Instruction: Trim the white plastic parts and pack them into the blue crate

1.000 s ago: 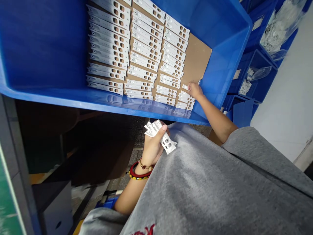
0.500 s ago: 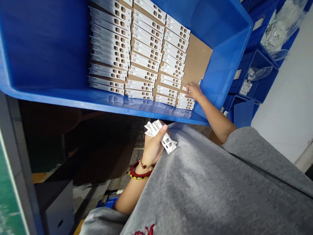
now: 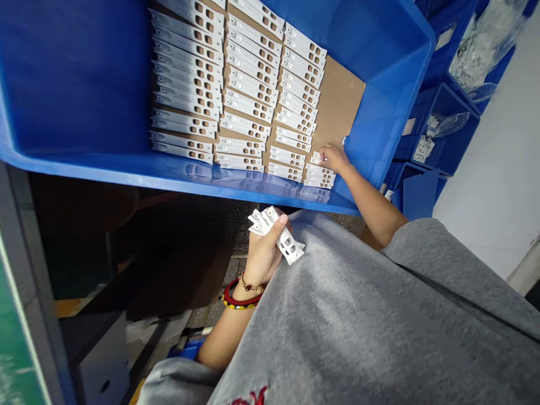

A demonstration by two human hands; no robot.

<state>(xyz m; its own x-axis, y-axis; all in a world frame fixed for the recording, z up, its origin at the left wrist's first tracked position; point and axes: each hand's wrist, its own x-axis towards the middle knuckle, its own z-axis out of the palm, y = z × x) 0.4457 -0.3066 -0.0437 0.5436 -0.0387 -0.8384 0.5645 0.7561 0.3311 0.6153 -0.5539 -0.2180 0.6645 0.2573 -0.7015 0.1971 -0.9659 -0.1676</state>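
Blue bins (image 3: 386,79) of white parts (image 3: 241,102) suggest a workshop.

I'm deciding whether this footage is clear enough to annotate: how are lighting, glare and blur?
Head view: shadow dulls the left column of strips; head view: the bin's glossy near wall mirrors strips; head view: beneath the bin it is almost black; head view: the left hand and right hand look fairly sharp.

No text can be read on the red embroidery (image 3: 259,396) or white labels (image 3: 408,126)
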